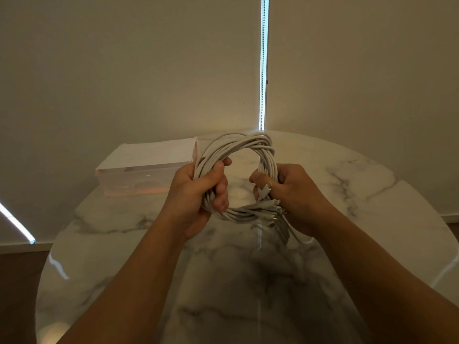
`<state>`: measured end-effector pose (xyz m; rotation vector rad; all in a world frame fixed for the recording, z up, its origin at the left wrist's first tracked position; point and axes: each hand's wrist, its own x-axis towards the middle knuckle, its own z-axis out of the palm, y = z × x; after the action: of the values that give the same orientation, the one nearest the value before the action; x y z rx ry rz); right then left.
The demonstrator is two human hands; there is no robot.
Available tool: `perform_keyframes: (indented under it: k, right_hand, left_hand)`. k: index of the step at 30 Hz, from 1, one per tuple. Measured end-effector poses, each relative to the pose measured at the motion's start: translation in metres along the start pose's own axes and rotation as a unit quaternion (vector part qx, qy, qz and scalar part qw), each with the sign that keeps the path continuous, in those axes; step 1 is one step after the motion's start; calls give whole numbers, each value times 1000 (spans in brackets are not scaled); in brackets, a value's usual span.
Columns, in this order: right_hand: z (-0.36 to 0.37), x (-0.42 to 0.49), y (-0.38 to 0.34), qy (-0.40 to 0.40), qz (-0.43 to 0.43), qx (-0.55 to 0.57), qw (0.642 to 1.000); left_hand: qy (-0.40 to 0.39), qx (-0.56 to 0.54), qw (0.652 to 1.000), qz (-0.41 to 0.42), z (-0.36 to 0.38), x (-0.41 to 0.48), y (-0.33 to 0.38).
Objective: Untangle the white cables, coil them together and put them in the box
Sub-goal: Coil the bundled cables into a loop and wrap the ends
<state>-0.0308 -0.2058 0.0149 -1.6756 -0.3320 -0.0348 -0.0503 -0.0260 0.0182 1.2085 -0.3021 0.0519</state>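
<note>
The white cables [238, 147] form one round coil held upright above the table. My left hand [196, 194] grips the coil's left side, fingers curled round the strands. My right hand [290, 194] grips the right side, and several plug ends [270, 207] stick out below it at the bottom right of the coil. The box [139, 180] is a pale pink, translucent container with its white lid raised, standing at the table's far left, just left of the coil.
A round white marble table [248, 281] with grey veins fills the lower view. Beige blinds hang behind it, with a bright vertical gap [263, 70] between them. Brown floor shows at both lower sides.
</note>
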Motion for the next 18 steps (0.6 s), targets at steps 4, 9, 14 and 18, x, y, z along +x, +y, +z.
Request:
perform_keyframes:
  k: [4, 9, 14, 18]
  right_hand:
    - [-1, 0, 2, 3, 0, 17, 1000]
    - [-2, 3, 6, -53, 76, 18, 995]
    - [-1, 0, 9, -179, 194, 11, 964]
    - [-2, -3, 4, -241, 191, 6, 951]
  left_hand:
    - [-8, -2, 1000, 3, 3, 2, -5]
    - [19, 18, 996, 91, 5, 4, -2]
    - [91, 37, 985, 139, 7, 6, 1]
    - [133, 42, 980, 145, 10, 6, 0]
